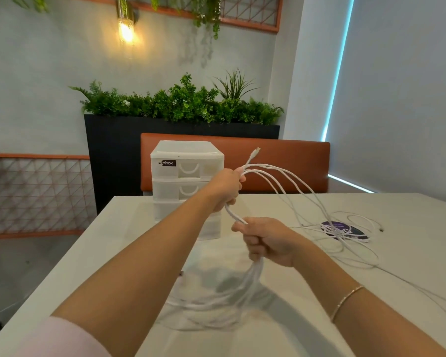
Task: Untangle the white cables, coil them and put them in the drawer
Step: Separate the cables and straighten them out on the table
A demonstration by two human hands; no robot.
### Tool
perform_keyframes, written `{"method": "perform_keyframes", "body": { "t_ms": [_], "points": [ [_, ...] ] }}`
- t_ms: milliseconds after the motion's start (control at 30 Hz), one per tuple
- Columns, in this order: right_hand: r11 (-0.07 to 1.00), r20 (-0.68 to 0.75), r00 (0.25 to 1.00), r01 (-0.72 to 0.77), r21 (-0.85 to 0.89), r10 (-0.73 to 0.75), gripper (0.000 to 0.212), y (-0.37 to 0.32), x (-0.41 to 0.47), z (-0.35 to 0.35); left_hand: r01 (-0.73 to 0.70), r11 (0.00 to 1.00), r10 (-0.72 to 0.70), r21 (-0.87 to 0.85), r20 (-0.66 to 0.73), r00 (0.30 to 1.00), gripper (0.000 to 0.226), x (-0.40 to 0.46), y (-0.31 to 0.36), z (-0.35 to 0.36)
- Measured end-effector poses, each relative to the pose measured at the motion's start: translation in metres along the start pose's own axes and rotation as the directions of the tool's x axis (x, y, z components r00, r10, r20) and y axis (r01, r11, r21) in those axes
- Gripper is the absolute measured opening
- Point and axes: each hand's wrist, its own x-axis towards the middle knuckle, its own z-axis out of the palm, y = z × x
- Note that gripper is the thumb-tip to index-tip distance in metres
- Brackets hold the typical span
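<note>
My left hand point(227, 188) grips a bundle of white cables point(278, 176) raised above the table, with a plug end point(256, 150) sticking up past the fingers. My right hand point(264, 243) grips the same bundle lower down, and blurred white loops point(216, 302) hang from it just over the tabletop. More strands arc right and down to a loose tangle of white cable point(345, 231) lying on the table. The white plastic drawer unit point(187, 176) stands at the table's far edge behind my left hand, all visible drawers closed.
The white table point(371, 331) fills the foreground; its left edge drops to the floor. A dark round coaster point(339, 225) lies under the tangle at right. An orange bench back point(281, 161) and a black planter with green plants point(180, 104) stand behind the table.
</note>
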Motion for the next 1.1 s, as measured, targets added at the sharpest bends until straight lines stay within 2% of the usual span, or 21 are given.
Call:
{"method": "perform_keyframes", "body": {
  "t_ms": [200,333,500,567,667,833,900,967,1033,1100],
  "points": [
    [0.908,-0.057,0.985,-0.175,-0.381,0.165,0.016,0.006,-0.030,-0.070,0.032,0.992,-0.043,-0.120,-0.088,0.995,0.029,0.001,-0.023,-0.017],
    [0.715,-0.149,0.945,-0.320,-0.621,0.292,0.015,0.012,-0.048,-0.100,0.043,0.969,-0.072,-0.244,-0.111,0.991,0.035,-0.010,-0.034,-0.012],
    [0.462,-0.256,0.896,-0.411,-0.786,0.362,0.017,0.027,-0.050,-0.107,0.054,0.923,-0.131,-0.381,-0.179,0.975,0.038,-0.021,-0.052,-0.003],
    [0.412,-0.290,0.895,-0.419,-0.809,0.340,0.019,0.038,-0.053,-0.114,0.045,0.917,-0.124,-0.396,-0.177,0.976,0.044,-0.028,-0.061,-0.005],
    [0.379,-0.357,0.873,-0.471,-0.797,0.334,0.036,0.046,-0.057,-0.125,0.036,0.948,-0.095,-0.315,-0.174,0.980,0.050,-0.036,-0.082,-0.006],
    [0.255,-0.458,0.765,-0.603,-0.756,0.452,0.043,0.040,-0.059,-0.137,-0.002,0.974,-0.050,-0.224,-0.224,0.973,0.035,-0.043,-0.106,-0.015],
    [0.113,-0.514,0.724,-0.622,-0.775,0.461,0.041,0.032,-0.063,-0.139,-0.003,0.985,-0.040,-0.172,-0.251,0.967,0.037,-0.043,-0.112,-0.021],
    [-0.075,-0.578,0.685,-0.615,-0.785,0.444,0.046,0.030,-0.064,-0.146,0.018,0.991,-0.051,-0.136,-0.246,0.968,0.037,-0.042,-0.117,-0.028],
    [-0.151,-0.623,0.645,-0.631,-0.761,0.443,0.054,0.036,-0.062,-0.155,0.031,0.987,-0.067,-0.157,-0.226,0.972,0.033,-0.042,-0.119,-0.033],
    [-0.224,-0.644,0.647,-0.613,-0.758,0.409,0.060,0.041,-0.060,-0.159,0.043,0.976,-0.089,-0.215,-0.208,0.974,0.031,-0.044,-0.119,-0.033]
  ]
}}
